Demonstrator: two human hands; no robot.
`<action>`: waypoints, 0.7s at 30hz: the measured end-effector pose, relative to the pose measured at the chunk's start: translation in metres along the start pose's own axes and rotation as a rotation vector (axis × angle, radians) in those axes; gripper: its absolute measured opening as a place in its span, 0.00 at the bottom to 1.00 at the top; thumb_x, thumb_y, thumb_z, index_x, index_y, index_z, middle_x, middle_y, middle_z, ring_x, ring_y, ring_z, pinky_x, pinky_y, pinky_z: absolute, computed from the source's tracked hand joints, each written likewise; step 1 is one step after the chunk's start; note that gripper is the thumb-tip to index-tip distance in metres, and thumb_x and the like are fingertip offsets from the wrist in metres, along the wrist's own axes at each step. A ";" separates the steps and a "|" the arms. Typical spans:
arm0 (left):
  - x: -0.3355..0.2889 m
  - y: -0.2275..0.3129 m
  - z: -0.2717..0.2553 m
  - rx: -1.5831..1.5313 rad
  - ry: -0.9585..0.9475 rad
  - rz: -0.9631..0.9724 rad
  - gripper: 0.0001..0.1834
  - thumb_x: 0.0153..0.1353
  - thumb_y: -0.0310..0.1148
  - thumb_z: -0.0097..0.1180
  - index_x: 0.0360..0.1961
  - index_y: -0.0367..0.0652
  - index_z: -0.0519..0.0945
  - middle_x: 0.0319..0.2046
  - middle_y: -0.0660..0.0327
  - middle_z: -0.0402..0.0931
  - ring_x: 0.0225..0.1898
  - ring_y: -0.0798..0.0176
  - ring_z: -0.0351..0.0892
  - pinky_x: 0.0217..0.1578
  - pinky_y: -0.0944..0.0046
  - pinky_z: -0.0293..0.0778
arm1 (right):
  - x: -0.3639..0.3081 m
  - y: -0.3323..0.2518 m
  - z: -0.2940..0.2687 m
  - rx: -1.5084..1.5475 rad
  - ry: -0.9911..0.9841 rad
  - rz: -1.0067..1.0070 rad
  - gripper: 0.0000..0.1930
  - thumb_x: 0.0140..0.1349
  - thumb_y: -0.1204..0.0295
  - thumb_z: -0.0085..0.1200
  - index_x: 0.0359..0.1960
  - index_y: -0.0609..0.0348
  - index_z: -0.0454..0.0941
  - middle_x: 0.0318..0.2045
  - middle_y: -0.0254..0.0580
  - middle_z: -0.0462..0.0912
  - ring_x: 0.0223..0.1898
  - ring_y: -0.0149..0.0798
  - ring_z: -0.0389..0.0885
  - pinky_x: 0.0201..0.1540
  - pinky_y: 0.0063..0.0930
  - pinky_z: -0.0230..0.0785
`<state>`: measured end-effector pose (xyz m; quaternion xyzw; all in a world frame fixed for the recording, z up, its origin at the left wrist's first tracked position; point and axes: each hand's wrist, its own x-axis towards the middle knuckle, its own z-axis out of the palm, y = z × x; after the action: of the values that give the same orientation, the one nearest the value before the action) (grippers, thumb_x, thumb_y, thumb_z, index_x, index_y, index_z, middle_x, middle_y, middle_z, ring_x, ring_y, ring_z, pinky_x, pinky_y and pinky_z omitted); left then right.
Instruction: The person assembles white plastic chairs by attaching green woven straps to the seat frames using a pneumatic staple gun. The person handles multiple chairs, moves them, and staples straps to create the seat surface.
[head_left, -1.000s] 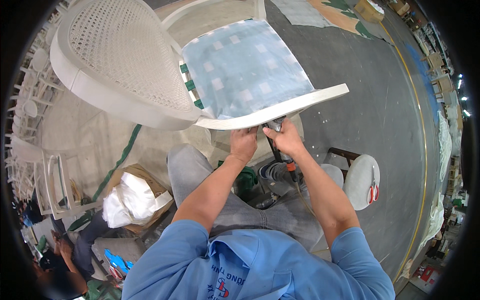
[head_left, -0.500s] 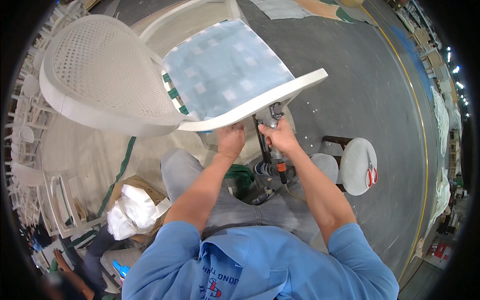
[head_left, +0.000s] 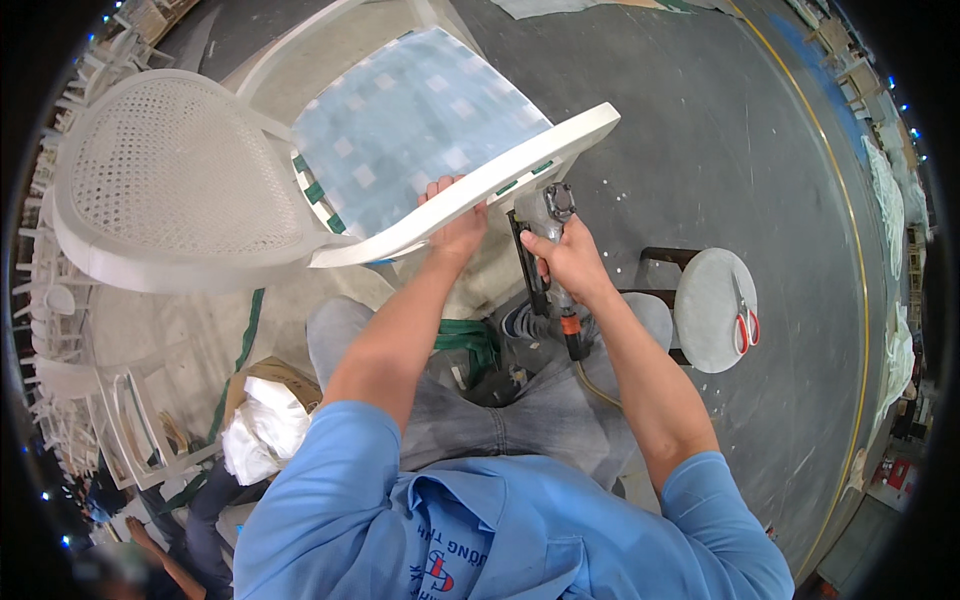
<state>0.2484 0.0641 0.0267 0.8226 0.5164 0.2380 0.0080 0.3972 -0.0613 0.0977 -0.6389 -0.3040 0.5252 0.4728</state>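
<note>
A white chair [head_left: 545, 150] with a perforated back [head_left: 165, 175] is tilted before me. Pale blue checked fabric [head_left: 420, 125] covers its seat, and green webbing strips [head_left: 315, 191] show along the seat edge. Passing behind the chair's near arm, my left hand [head_left: 458, 232] is closed round the seat edge, its fingertips on the fabric. My right hand [head_left: 567, 262] is wrapped round the grip of a grey and black air staple gun [head_left: 548, 210]. The gun's head is just below the chair's arm, apart from it; an air hose [head_left: 597, 388] hangs from its orange-banded end.
To the right, red-handled scissors [head_left: 745, 325] lie on a small pale-topped stool [head_left: 705, 310]. White plastic [head_left: 265, 425] fills a cardboard box [head_left: 240, 385] at the left. Green webbing [head_left: 470, 340] lies between my legs. Another person's arm [head_left: 165, 560] shows at the lower left.
The chair has shifted left in view and its near arm has tipped. My left fingers now show over the seat edge. The staple gun's head has come out from under the chair's arm.
</note>
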 end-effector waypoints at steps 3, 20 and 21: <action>0.008 0.002 0.008 0.038 -0.012 0.041 0.13 0.54 0.36 0.63 0.40 0.47 0.80 0.36 0.61 0.73 0.43 0.54 0.71 0.46 0.53 0.64 | 0.002 -0.001 -0.005 -0.015 0.000 0.015 0.19 0.62 0.72 0.63 0.49 0.62 0.66 0.26 0.34 0.76 0.17 0.27 0.73 0.18 0.24 0.65; 0.017 0.001 0.067 -0.075 -0.428 -0.001 0.24 0.75 0.49 0.37 0.62 0.53 0.75 0.61 0.52 0.75 0.62 0.44 0.72 0.63 0.47 0.67 | 0.019 -0.014 -0.029 0.004 0.049 0.043 0.19 0.63 0.71 0.64 0.49 0.62 0.67 0.26 0.35 0.78 0.17 0.26 0.73 0.17 0.24 0.65; 0.017 0.003 0.066 -0.097 -0.423 -0.005 0.23 0.75 0.48 0.38 0.62 0.52 0.76 0.59 0.52 0.76 0.61 0.43 0.73 0.62 0.47 0.67 | 0.021 -0.015 -0.029 -0.013 0.050 0.048 0.18 0.63 0.72 0.64 0.48 0.61 0.68 0.27 0.34 0.77 0.18 0.26 0.73 0.18 0.24 0.65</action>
<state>0.2837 0.0930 -0.0245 0.8517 0.4929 0.0847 0.1565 0.4326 -0.0454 0.1037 -0.6622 -0.2800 0.5181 0.4633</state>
